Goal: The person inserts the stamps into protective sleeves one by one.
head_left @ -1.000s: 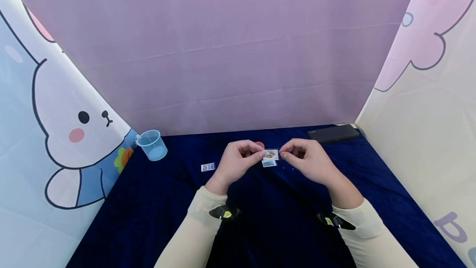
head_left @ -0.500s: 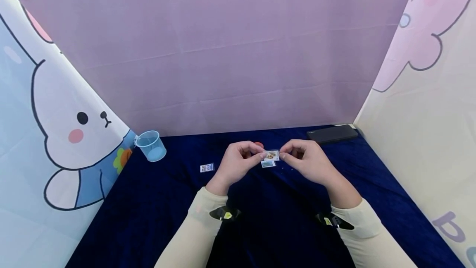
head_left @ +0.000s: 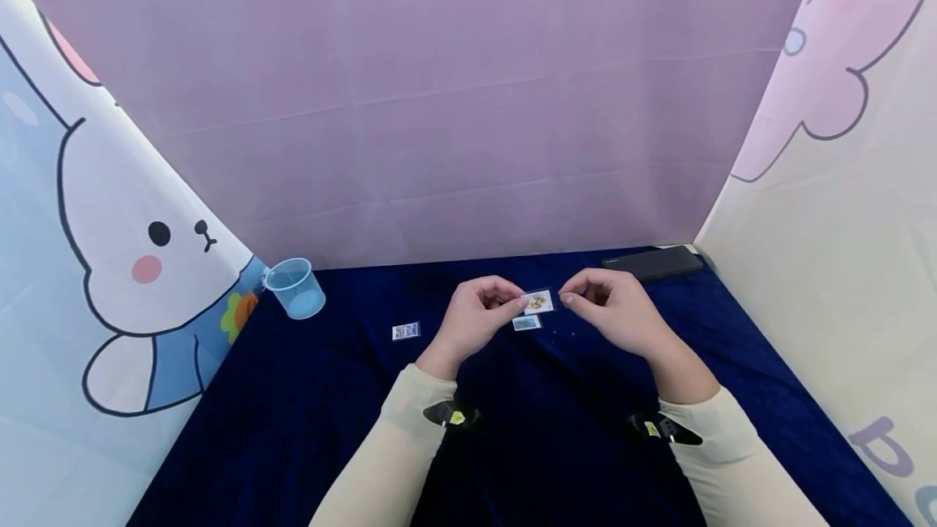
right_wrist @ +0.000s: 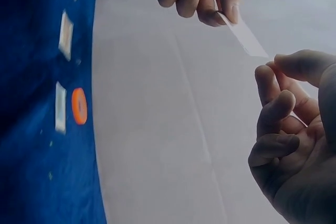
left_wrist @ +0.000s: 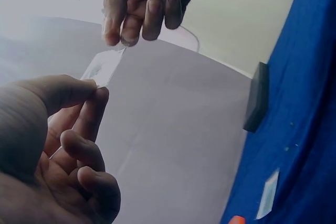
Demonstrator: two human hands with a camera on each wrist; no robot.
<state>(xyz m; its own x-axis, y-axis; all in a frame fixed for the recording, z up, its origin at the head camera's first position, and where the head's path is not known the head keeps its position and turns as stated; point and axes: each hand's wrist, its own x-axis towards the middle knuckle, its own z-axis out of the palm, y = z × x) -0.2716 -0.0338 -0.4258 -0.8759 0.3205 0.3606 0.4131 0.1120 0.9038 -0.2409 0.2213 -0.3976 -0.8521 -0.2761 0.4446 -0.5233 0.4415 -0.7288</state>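
My left hand [head_left: 479,311] pinches a small white-bordered, stamp-like card [head_left: 539,302] between thumb and finger, raised above the table. A small picture shows on its face, and it seems to have a clear sleeve. At the card's other end is my right hand [head_left: 615,311]. Its thumb and index tips come together by the card's corner in the right wrist view, while its other fingers curl. The head view shows a thin gap there; whether they pinch a tiny piece is too small to tell. Below the held card lies another small card [head_left: 526,322].
Dark blue cloth [head_left: 329,429] covers the table. A further card [head_left: 406,331] lies to the left, near a clear blue cup [head_left: 296,289]. A black flat box [head_left: 655,263] lies at the back right. An orange-red disc [right_wrist: 79,106] and tiny specks [head_left: 564,333] are on the cloth.
The right hand has drawn slightly right, away from the card's edge. The left hand has shifted a little right with the card and now hides the red disc in the head view.
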